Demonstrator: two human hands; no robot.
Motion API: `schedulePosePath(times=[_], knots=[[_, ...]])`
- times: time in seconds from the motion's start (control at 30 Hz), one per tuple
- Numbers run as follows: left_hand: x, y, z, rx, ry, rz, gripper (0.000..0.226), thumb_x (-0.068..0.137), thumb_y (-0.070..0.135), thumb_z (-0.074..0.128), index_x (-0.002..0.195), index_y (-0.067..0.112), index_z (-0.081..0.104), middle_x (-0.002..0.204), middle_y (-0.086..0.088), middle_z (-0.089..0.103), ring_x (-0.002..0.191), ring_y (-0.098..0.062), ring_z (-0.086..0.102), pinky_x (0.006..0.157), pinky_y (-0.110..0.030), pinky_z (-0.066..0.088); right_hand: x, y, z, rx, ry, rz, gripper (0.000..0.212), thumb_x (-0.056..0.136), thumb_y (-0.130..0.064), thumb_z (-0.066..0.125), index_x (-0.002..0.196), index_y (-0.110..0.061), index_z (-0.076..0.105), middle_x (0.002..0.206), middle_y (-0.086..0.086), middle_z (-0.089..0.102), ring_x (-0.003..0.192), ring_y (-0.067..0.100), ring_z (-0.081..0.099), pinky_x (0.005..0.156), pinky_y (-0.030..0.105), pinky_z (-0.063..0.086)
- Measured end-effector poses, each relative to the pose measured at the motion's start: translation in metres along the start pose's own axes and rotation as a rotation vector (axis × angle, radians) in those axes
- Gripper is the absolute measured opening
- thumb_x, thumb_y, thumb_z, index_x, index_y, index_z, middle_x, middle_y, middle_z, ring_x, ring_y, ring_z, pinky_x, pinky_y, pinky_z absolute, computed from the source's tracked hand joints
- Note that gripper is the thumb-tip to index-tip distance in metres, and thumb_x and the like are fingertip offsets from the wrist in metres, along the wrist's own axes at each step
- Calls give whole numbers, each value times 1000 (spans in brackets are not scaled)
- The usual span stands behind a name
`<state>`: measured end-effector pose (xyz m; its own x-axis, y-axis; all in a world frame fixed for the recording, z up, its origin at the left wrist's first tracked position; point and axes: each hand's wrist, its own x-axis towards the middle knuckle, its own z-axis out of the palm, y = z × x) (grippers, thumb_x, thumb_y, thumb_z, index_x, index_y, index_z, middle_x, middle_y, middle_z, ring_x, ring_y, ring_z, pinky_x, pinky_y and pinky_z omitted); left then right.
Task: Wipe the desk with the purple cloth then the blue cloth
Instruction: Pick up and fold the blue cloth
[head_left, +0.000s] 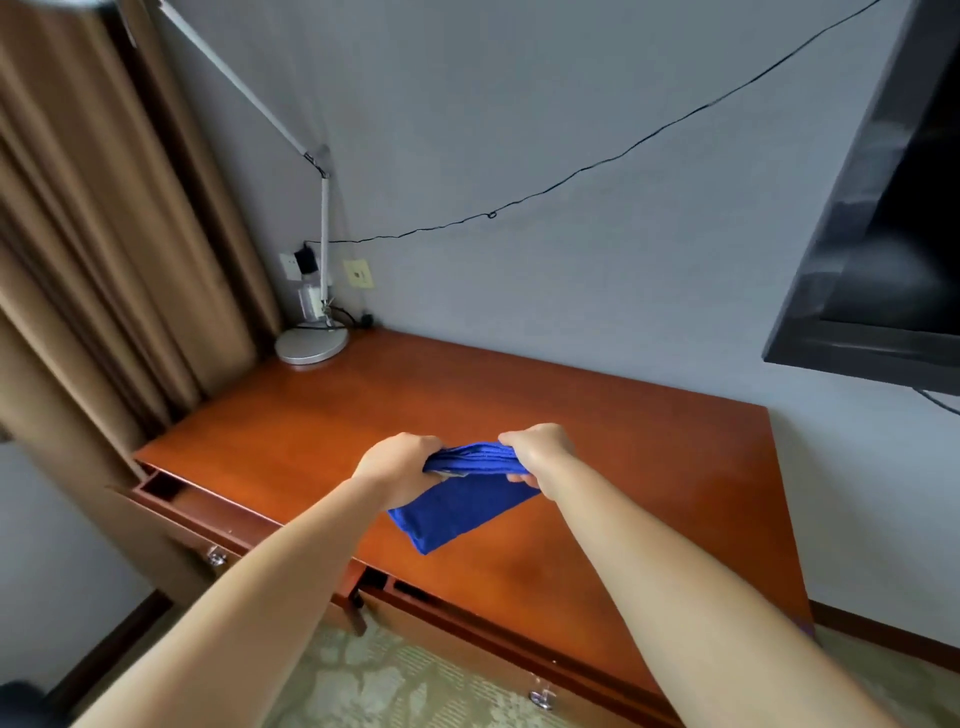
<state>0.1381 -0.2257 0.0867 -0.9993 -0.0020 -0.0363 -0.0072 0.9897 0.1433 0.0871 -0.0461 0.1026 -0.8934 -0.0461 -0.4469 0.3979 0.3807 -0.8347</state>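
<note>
1. Blue cloth (457, 512) is held up in the air over the desk (597, 467), near its front edge, w/ both hands; not touching the top.
2. Left hand (396, 465) grips the cloth's bunched upper edge at the left end, fingers curled round it.
3. Right hand (537, 452) grips the same bunched edge at the right end, fingers & thumb wrapped round the fabric.
4. Rest of cloth hangs folded below the hands, lowest corner pointing down toward the desk front.
5. Lamp (311, 340) stands at the desk's back left corner, by the curtain (104, 249).
6. TV (893, 218) on wall at right. Left drawer (171, 493) stands partly open.
</note>
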Motion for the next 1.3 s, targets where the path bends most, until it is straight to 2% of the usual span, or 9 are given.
schedulePosePath(times=[0.13, 0.3, 0.4, 0.57, 0.67, 0.73, 1.0, 1.13, 1.3], knots=[[4, -62, -22, 22, 16, 23, 23, 92, 36, 55, 111, 24, 61, 98, 3, 66, 87, -21, 59, 67, -31, 45, 0, -35, 56, -71, -35, 27, 27, 89, -33, 62, 101, -9, 62, 82, 2, 63, 57, 12, 61, 41, 18, 37], [8, -139, -38, 31, 47, 5, 20, 92, 31, 56, 107, 20, 62, 93, 1, 65, 85, -22, 59, 68, -33, 47, 10, -65, 118, -419, -385, -148, 52, 78, -53, 70, 118, -26, 51, 115, -2, 56, 96, 15, 54, 79, 28, 47], [9, -185, -43, 23, 51, 6, 17, 92, 29, 57, 105, 19, 63, 90, 3, 62, 82, -19, 56, 63, -29, 42, 23, -73, 160, -777, -277, -284, 46, 76, -48, 72, 114, -29, 54, 122, 3, 48, 107, 23, 52, 93, 36, 46], [15, -244, -39, 24, 4, 12, 23, 93, 35, 57, 109, 19, 63, 99, 1, 67, 89, -20, 60, 71, -32, 49, 28, -94, 223, -1129, -83, -481, 23, 90, -37, 50, 100, -21, 64, 129, 1, 42, 117, 23, 40, 85, 33, 41], [29, -276, -40, 23, -61, 12, 26, 93, 36, 59, 112, 19, 62, 103, 0, 66, 92, -19, 59, 68, -27, 42, 48, -114, 252, -1151, -150, -496, 15, 88, -18, 45, 73, -19, 51, 84, -1, 53, 80, 22, 50, 56, 28, 35], [42, -296, -44, 33, -85, -1, 28, 91, 35, 61, 113, 18, 62, 106, -1, 65, 96, -20, 58, 70, -28, 42, 66, -124, 269, -1128, -181, -515, 19, 86, -13, 43, 68, -20, 44, 70, -3, 49, 67, 23, 48, 48, 27, 30], [88, -362, -57, 37, -255, -60, 35, 77, 10, 60, 111, 20, 65, 99, -1, 65, 91, -23, 59, 71, -30, 46, 124, -161, 327, -1067, -306, -657, 26, 87, -9, 41, 103, -24, 55, 98, 2, 61, 82, 25, 54, 55, 28, 33], [99, -399, -63, 22, -275, -56, 45, 77, 5, 58, 118, 23, 63, 105, 1, 65, 94, -19, 58, 71, -27, 43, 142, -166, 361, -1033, -291, -650, 24, 86, -12, 44, 103, -23, 58, 99, 1, 63, 84, 26, 59, 60, 28, 39], [123, -454, -64, 16, -341, -39, 45, 74, 2, 56, 115, 20, 63, 94, 4, 59, 84, -16, 50, 67, -25, 40, 168, -177, 409, -1037, -248, -663, 24, 90, -14, 46, 105, -25, 62, 107, -2, 60, 90, 23, 61, 66, 30, 44]])
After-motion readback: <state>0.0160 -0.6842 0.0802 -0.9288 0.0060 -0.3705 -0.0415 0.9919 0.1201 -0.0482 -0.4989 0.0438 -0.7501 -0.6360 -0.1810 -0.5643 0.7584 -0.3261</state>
